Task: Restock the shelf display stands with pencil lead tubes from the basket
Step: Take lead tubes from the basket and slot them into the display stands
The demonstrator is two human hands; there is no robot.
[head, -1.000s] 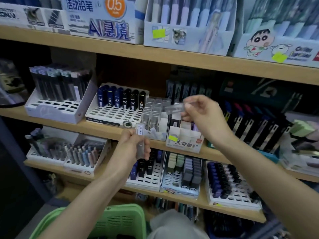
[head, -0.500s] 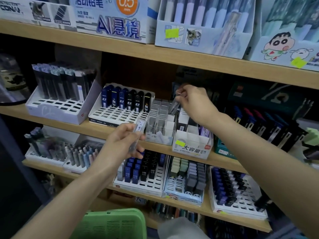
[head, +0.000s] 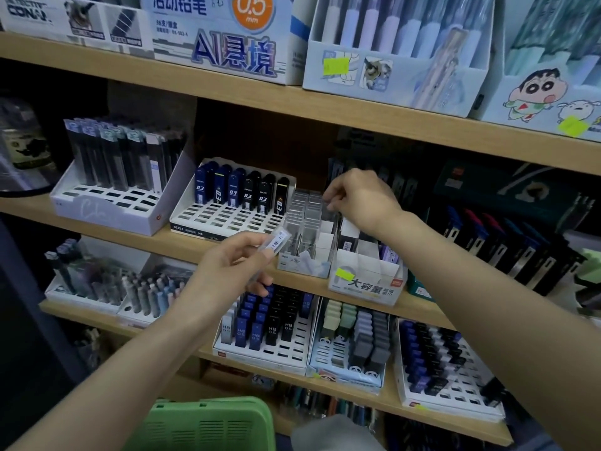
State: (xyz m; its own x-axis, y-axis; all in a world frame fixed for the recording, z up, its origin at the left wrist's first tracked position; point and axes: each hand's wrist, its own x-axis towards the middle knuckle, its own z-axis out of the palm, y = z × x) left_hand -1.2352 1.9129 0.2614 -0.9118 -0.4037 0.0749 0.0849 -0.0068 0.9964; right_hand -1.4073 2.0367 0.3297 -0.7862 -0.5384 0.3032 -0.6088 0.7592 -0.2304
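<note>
My left hand (head: 232, 271) grips a clear pencil lead tube (head: 279, 242) with a barcode label, held just in front of the middle shelf. My right hand (head: 361, 198) reaches to the back of a clear display stand (head: 304, 266) filled with clear lead tubes (head: 305, 209). Its fingertips pinch a clear tube at the stand's rear right; the tube is mostly hidden by the fingers. A green basket (head: 208, 424) sits at the bottom edge of the view, below my left forearm.
White slotted stands with dark lead tubes (head: 240, 190) stand left of the clear one, and a white box (head: 367, 281) with a yellow sticker stands on its right. Lower shelf stands hold blue and black tubes (head: 270, 323) and erasers (head: 357, 333). The top shelf carries pencil boxes.
My right hand carried its clear tube from mid-air down to the back of the clear stand. My left hand rose slightly towards the stand with its tube.
</note>
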